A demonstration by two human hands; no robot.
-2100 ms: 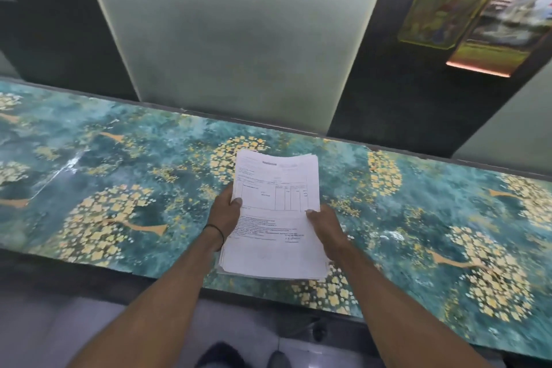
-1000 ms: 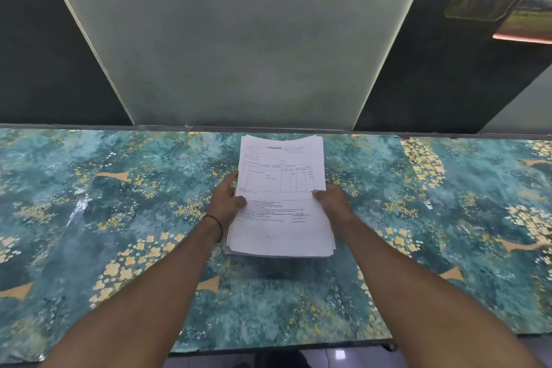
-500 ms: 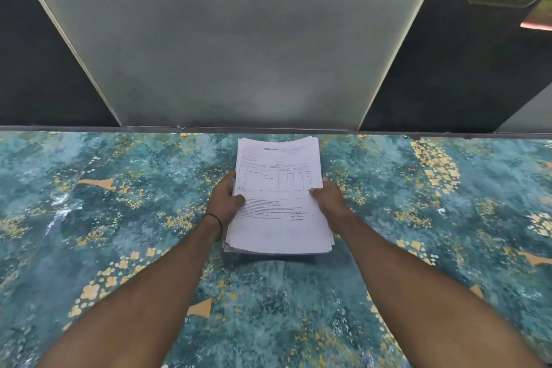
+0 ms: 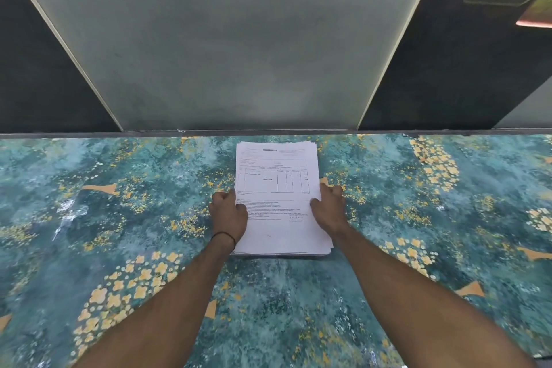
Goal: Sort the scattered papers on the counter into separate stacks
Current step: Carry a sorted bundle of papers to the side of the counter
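Both hands clasp a stack of papers (image 4: pixel 277 197) at the middle of the counter's far edge.
The rectangular white sheets, the top one printed with a ruled table, lie slightly fanned on the glossy teal counter (image 4: pixel 119 218) with its gold flower pattern. The left hand (image 4: pixel 228 213), with a thin black wristband (image 4: pixel 224 236), and the right hand (image 4: pixel 328 209) curl their fingers against the stack's long sides, thumbs on top.

Soft even light; glare streak on counter (image 4: pixel 67 212) left; thin shadow under paper stack (image 4: pixel 280 227); edges bowed, blurred.
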